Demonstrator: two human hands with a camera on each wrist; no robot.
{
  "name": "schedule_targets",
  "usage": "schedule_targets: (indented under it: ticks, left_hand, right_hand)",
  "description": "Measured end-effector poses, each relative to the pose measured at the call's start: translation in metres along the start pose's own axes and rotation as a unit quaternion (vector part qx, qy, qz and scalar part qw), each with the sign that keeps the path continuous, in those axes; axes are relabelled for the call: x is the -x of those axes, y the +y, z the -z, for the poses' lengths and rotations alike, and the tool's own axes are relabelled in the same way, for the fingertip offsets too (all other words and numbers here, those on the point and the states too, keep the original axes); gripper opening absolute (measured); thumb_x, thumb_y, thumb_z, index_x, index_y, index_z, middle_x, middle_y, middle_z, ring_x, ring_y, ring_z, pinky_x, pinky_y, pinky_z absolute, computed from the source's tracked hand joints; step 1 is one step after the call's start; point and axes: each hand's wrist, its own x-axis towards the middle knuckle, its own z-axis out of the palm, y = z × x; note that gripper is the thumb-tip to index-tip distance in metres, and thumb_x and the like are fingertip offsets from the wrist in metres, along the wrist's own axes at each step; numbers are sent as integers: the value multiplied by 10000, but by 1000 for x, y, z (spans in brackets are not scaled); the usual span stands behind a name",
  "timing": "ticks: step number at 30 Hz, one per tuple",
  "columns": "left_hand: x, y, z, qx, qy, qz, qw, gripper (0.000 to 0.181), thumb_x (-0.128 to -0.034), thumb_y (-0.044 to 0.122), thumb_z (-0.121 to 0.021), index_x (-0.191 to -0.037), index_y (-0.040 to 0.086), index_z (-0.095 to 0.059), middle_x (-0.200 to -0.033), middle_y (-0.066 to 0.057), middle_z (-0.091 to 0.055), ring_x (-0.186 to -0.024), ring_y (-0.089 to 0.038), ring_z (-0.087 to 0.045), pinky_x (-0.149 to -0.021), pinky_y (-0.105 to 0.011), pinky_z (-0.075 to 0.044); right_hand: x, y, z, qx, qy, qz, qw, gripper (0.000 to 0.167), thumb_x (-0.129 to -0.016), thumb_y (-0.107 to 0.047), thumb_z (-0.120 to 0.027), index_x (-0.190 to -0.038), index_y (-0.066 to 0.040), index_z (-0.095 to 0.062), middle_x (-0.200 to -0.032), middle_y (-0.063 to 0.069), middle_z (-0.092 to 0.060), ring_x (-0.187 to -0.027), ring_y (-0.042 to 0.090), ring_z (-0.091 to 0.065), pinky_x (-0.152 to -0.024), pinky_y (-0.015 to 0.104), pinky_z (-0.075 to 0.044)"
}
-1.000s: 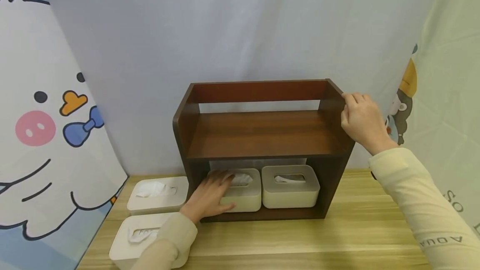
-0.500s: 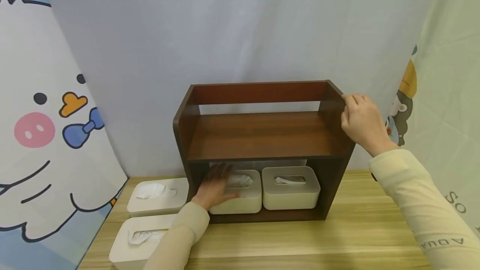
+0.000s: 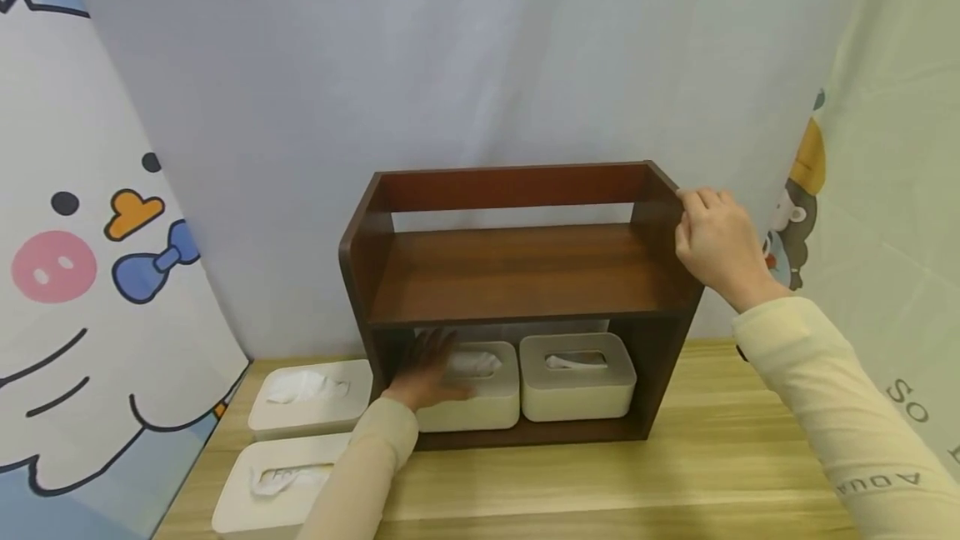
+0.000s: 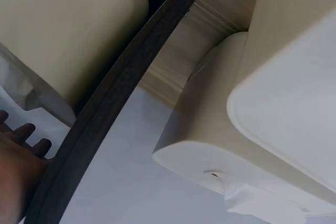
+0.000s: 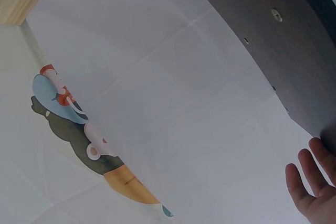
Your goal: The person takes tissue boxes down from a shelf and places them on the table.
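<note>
Wooden shelf: it (image 3: 517, 269) stands along the back edge of the counter (image 3: 562, 482), its top tier bare.
Lower tier: two cream tissue boxes side by side, a left tissue box (image 3: 480, 412) and a right tissue box (image 3: 577, 400), each with tissue in its slot.
Counter's left edge: near the back-left corner I see a rear tissue box (image 3: 337, 407); just in front of it, a front tissue box (image 3: 273, 502), partly behind the sleeve.
Left hand: my left hand (image 3: 422, 380) is inside the lower tier, fingers spread and clasping nothing, over the left tissue box's outer end; dim and blurred there, so I can't be sure it touches.
Right hand: my right hand (image 3: 720, 240) grips the upper front edge of the shelf's right side panel.
Step in hand: I judge it to be positioning the left tissue box while bracing the shelf.
Next move: it calls, I think, for a light nudge, then clearing the left side panel.
</note>
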Motion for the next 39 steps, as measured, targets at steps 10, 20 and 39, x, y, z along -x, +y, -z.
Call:
schedule_targets:
  ticks: [10,20,39]
  left_hand:
    - [-1,-7,-7,-324,-537,152,9979,1080,-644,549,-745,-1449,61,-217,-1505,-177,-192,-1391,-391,-110,-1113,-517,-128]
    - [-5,-9,-13,-593,-704,-21,9958,1104,-621,577,-746,-1450,70,-222,-1502,-183,-198,-1379,-402,-148,-1092,-545,-157]
    - [-3,-4,-19,-688,-509,61,9963,1064,-567,534,-799,-1411,126,-296,-1410,-192,-320,-1311,-396,-260,-1049,-564,-217]
  right_hand:
    - [0,-3,-2,-104,10,24,9999,315,-848,-9,-430,-1111,122,-545,-1025,289,-570,-882,442,-515,-763,523,-438]
    - [1,-2,-2,-168,67,11,9998,316,-848,-6,-425,-1110,121,-547,-1026,297,-565,-891,449,-506,-782,528,-424]
    - [0,-1,-1,-148,42,-31,9999,314,-849,-5,-424,-1110,117,-546,-1041,296,-572,-916,449,-513,-794,524,-430]
